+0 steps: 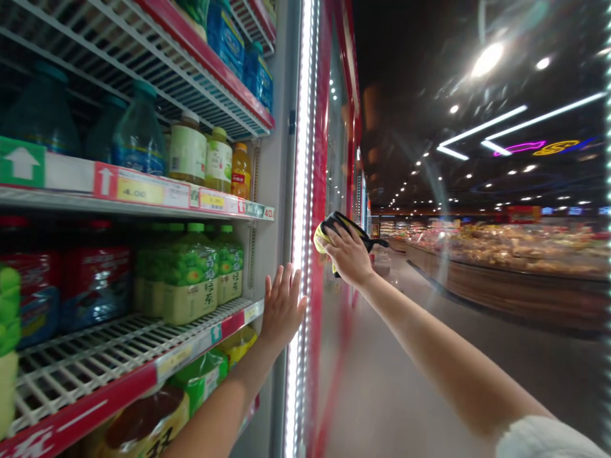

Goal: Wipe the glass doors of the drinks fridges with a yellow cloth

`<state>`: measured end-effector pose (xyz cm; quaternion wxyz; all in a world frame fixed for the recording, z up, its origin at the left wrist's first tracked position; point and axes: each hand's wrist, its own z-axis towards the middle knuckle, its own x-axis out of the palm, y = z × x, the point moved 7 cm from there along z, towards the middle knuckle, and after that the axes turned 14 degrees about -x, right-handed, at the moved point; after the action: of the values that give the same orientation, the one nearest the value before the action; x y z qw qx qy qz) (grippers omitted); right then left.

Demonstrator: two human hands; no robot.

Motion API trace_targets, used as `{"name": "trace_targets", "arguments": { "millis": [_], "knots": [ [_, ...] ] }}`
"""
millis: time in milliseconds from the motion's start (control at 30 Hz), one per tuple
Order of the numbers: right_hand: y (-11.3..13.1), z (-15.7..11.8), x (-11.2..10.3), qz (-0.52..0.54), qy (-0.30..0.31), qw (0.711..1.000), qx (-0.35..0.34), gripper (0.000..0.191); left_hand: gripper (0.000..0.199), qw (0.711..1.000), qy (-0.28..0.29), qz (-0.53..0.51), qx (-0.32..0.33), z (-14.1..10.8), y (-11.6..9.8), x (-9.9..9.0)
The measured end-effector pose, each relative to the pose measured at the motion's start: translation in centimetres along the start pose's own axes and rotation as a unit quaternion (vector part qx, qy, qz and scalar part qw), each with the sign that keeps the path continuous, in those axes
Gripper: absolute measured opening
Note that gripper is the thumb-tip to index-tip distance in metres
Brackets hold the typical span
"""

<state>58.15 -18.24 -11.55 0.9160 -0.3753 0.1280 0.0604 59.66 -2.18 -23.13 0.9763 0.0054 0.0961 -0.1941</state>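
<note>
My right hand [351,254] presses a black and yellow cloth [321,239] against the red-framed glass [338,140], its fingers spread over the cloth. A loose dark end of the cloth trails to the right. My left hand [282,308] is open, fingers upright, at the inner side of the cooler beside the bright LED strip [300,210]. Whether its palm touches the cooler wall, I cannot tell. Left of it, green tea bottles [189,277] stand on a white wire shelf [119,350].
Higher up, another shelf carries large clear bottles [138,130] and smaller juice bottles [219,159] behind price labels [138,189]. Below are wrapped packs [205,375]. On the right lies the store floor [396,362], with a long blurred goods display [506,267] beyond.
</note>
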Motion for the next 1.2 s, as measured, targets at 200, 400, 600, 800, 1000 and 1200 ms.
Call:
{"name": "trace_targets", "arguments": {
  "millis": [200, 400, 600, 800, 1000, 1200],
  "knots": [
    [6.0, -2.1, 3.2, 0.045, 0.028, 0.994, -0.1, 0.041, 0.073, 0.999, 0.026, 0.018, -0.015, -0.2, 0.5, 0.6],
    [2.5, -2.1, 1.5, 0.03, 0.018, 0.994, -0.106, 0.035, 0.076, 0.999, 0.036, 0.023, -0.01, -0.9, 1.1, 0.4],
    [2.5, 2.4, 2.3, 0.031, 0.013, 0.999, -0.017, 0.041, 0.077, 1.0, 0.017, 0.017, -0.014, -0.2, 0.5, 0.2],
    [3.3, 1.7, 3.0, 0.051, 0.053, 0.986, -0.149, 0.038, 0.075, 0.999, 0.03, 0.006, -0.024, 0.7, 0.5, 1.2],
    [-4.5, 9.7, 0.5, 0.059, -0.034, 0.998, -0.016, 0.045, 0.069, 0.997, 0.065, 0.008, -0.027, 4.0, 0.7, 2.6],
    [-8.0, 16.3, -0.3, 0.078, -0.038, 0.995, 0.052, 0.048, 0.064, 0.998, 0.065, 0.01, -0.025, 6.6, 0.9, 2.9]
  ]
}}
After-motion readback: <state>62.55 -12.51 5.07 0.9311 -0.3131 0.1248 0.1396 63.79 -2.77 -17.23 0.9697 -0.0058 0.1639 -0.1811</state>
